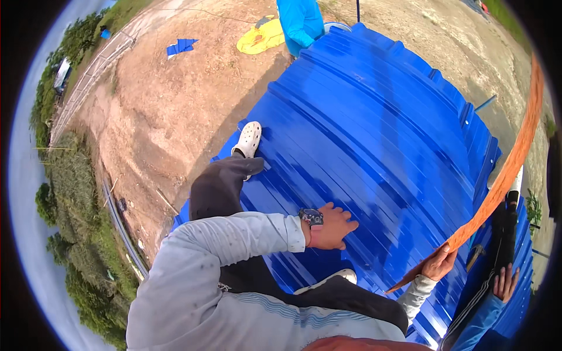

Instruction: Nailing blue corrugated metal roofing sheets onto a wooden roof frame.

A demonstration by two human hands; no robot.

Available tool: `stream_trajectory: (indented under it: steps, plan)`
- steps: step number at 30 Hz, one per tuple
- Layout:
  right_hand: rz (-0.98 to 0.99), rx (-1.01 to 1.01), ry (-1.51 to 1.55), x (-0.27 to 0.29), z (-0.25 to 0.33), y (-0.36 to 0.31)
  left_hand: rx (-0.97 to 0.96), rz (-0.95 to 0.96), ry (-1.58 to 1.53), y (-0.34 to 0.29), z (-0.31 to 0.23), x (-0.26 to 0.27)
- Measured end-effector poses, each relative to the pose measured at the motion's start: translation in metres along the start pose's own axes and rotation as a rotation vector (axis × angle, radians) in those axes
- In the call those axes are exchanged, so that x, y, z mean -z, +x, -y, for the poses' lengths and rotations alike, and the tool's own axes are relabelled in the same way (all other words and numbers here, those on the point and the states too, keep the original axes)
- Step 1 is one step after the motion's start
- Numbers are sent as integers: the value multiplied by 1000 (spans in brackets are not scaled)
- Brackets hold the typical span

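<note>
Two bare hands are at work above ribbed blue metal sheets (pixel 410 146), which slope away beneath the person and fill the middle of the view. The left hand (pixel 335 227) lies palm down on them, fingers loosely spread, gripping nothing; a dark watch (pixel 311 217) sits on its wrist. The right hand (pixel 439 264) is closed around a long orange-brown board (pixel 502 178), near its lower end; the board rises along the right side toward the top right, its curve probably due to the lens.

Just beyond the board sits a co-worker, whose dark-trousered leg (pixel 504 240) is partly hidden by it. The co-worker's hand (pixel 505 284), in a blue sleeve, rests by that leg, and what looks like a hammer (pixel 475 255) lies between the leg and the right hand. The person's own bent leg (pixel 218 186) and white clog (pixel 250 139) cover part of the left edge of the sheets; a second shoe (pixel 328 281) is half covered by the other leg.

At the far edge, another person in a bright blue top (pixel 300 24) stands beside a yellow cloth (pixel 261 37) on the bare earth (pixel 175 105). A blue scrap (pixel 182 48) lies farther left.
</note>
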State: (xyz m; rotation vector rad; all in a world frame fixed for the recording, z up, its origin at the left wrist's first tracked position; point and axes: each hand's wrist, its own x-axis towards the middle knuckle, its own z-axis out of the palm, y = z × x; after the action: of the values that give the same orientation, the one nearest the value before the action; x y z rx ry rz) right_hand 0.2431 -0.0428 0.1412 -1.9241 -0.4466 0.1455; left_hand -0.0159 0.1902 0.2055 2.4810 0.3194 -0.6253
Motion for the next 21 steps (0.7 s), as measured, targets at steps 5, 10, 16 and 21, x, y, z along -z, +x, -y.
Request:
stream_trajectory:
  steps: [5, 10, 16, 21]
  plan:
    - [127, 326, 170, -31, 50, 23, -77, -174, -192, 10, -6, 3]
    - [665, 298, 447, -82, 142, 28, -290, -605, -635, 23, -37, -19]
    - [1061, 427, 560, -155, 238, 1, -245, -608, -964, 29, -44, -14]
    - [1120, 551, 462, -168, 262, -24, -255, -976, -921, 25, -36, -30]
